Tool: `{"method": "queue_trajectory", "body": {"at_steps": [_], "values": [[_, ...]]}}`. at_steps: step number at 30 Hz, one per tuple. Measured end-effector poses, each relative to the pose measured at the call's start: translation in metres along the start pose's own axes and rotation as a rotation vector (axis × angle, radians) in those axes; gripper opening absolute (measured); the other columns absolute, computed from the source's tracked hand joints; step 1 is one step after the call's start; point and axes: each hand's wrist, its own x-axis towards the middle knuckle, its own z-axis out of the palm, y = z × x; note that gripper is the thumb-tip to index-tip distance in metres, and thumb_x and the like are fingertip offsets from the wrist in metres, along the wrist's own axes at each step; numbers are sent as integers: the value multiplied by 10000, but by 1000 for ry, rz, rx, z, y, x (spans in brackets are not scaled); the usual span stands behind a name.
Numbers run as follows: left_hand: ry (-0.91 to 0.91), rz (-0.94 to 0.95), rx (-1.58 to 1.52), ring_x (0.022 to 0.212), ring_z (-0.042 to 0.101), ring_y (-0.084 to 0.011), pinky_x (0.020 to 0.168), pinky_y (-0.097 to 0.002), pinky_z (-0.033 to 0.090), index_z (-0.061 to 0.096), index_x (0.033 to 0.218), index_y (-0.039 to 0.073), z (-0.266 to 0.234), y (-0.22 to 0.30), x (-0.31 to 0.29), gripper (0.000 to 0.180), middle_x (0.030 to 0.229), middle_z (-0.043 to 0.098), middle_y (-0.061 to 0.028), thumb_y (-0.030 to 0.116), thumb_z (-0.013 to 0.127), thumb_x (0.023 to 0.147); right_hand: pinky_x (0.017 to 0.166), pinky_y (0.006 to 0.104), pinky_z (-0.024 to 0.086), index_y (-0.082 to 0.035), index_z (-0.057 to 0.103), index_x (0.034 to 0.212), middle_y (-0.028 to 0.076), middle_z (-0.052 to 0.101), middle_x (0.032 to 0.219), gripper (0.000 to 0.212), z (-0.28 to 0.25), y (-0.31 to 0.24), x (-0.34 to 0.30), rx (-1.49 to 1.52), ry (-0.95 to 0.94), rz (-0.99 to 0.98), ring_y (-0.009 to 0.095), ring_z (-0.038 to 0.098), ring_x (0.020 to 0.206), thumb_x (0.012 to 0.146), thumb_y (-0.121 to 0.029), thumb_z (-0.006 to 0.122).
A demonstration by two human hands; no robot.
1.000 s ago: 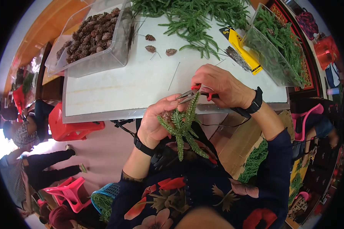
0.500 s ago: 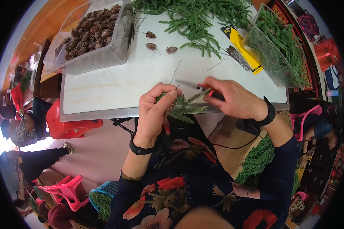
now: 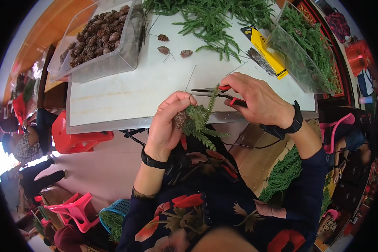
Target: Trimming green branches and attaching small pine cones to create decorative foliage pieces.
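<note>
Near the table's front edge, my left hand [image 3: 164, 122] pinches a green artificial fir sprig [image 3: 201, 126] together with a brown pine cone [image 3: 180, 120]. A short end of dark wire sticks up between the thumb and forefinger. In my right hand [image 3: 268, 103] are pliers [image 3: 236, 101] with red and black handles. Their long thin jaws are spread and point left, with the tips close to the wire at my left fingertips. One tip of the sprig stands up in front of the pliers. Whether the jaws touch the wire, I cannot tell.
A clear bin of pine cones [image 3: 98, 35] stands at the table's far left. Three wired cones [image 3: 163, 50] and loose wires lie mid-table. Green sprigs [image 3: 214, 25] are heaped at the back. A yellow packet [image 3: 264, 52] lies beside another clear bin [image 3: 300, 63] of greenery.
The pliers' jaws have opened and sharpened from a blur. My right hand has shifted slightly up. The sprig has turned, showing the pine cone more plainly; one tip now points upward.
</note>
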Motion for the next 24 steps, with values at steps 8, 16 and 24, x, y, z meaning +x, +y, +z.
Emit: {"method": "queue_trajectory", "body": {"at_steps": [8, 16, 24], "values": [[107, 71, 124, 791, 570, -85, 709, -227, 462, 637, 974, 31, 11, -2, -3, 109, 939, 667, -37, 82, 568, 906, 634, 375, 468, -30, 518, 999, 133, 604, 830, 249, -1, -7, -3, 49, -53, 83, 331, 591, 726, 792, -40, 654], [214, 319, 714, 744, 524, -79, 716, -221, 421, 647, 948, -9, 16, -3, -4, 93, 840, 580, -3, 34, 589, 890, 609, 384, 440, -15, 517, 984, 169, 590, 749, 183, -5, -15, -4, 179, -216, 246, 369, 567, 685, 863, -116, 610], [278, 512, 888, 678, 476, -49, 632, -197, 379, 676, 923, -20, 22, -3, -2, 84, 760, 558, 10, 5, 614, 871, 595, 376, 426, -5, 515, 1012, 177, 575, 725, 205, 2, -26, -9, 166, -66, 315, 372, 548, 665, 896, -160, 585]]}}
